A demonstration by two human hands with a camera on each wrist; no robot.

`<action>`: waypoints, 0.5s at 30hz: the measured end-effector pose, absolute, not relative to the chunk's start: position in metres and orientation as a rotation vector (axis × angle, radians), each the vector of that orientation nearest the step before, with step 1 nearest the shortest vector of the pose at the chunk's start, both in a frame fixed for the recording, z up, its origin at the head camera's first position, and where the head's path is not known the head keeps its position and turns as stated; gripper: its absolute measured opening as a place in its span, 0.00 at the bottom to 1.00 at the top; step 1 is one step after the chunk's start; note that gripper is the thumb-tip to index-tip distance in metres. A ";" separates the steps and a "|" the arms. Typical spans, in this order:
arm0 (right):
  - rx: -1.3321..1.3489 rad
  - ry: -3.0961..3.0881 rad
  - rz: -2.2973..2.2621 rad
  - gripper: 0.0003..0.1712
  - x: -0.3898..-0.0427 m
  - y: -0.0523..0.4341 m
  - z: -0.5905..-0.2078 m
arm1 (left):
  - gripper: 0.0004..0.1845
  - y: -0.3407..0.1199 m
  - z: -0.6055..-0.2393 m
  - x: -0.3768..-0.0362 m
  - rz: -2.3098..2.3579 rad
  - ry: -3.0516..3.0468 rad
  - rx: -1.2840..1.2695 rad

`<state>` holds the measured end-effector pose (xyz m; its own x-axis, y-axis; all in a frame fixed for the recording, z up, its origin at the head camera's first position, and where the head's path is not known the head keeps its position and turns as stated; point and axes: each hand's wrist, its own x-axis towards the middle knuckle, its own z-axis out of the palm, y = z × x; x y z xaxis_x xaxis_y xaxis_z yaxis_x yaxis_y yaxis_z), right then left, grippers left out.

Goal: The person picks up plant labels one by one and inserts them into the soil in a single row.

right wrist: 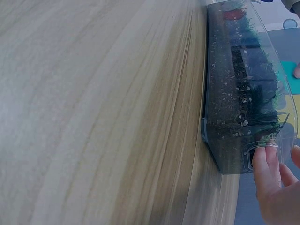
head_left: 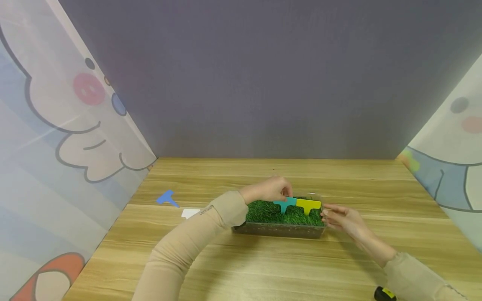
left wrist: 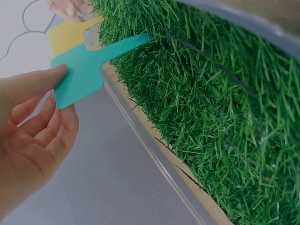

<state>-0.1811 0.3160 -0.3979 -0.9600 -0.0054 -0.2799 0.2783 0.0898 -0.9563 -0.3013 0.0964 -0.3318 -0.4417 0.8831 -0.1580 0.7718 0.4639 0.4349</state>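
Grass tray [head_left: 278, 230] mid-bench [head_left: 263, 267], clear walls, soil layer below the turf. Left hand [head_left: 269, 190] pinches the teal tag [head_left: 285, 204] by its flat head, thumb on top, stake tip in the grass. Yellow tag [head_left: 308, 205] stands just beside it, also in the grass. Right hand [head_left: 340, 219] at the tray's right end, straight fingers [right wrist: 265, 161] touching the wall, grasping nothing. Blue tag [head_left: 167, 198] and white tag [head_left: 190, 213] lie well left on the bench.
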 end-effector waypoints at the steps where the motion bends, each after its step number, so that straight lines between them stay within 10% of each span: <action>1: 0.272 2.151 -1.971 0.35 -0.181 0.316 -0.398 | 0.07 0.097 -0.332 -0.301 0.424 2.356 1.397; 15: 0.277 2.153 -1.968 0.35 -0.181 0.317 -0.398 | 0.06 0.099 -0.332 -0.300 0.415 2.391 1.410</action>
<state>-0.1809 0.3170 -0.3978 -0.9601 -0.0039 -0.2797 0.2782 0.0899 -0.9563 -0.3004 0.0988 -0.3324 -0.4539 0.8807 -0.1357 0.7834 0.4669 0.4103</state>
